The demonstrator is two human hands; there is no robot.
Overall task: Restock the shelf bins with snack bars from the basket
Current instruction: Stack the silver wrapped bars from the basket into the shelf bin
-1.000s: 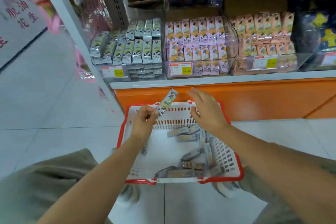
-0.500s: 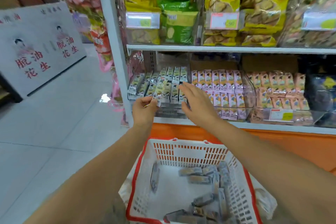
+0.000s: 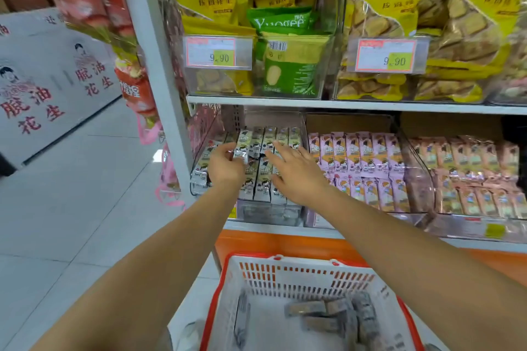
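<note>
My left hand (image 3: pixel 226 165) has lifted the grey snack bar (image 3: pixel 241 154) from the basket (image 3: pixel 285 259) into the leftmost clear bin (image 3: pixel 265 212), still pinching it. My right hand (image 3: pixel 296 172), fingers spread, steadies the stocked bars (image 3: pixel 263 177). Release looks next.

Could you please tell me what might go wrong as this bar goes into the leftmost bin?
1. The bin of silver-wrapped bars looks nearly full, so the snack bar pinched in the left hand may not seat and could slide off.
2. The right hand lies spread across the standing rows; pressing there might topple them.
3. The basket sits below, so a dropped bar probably lands there, though it could miss onto the floor.
</note>
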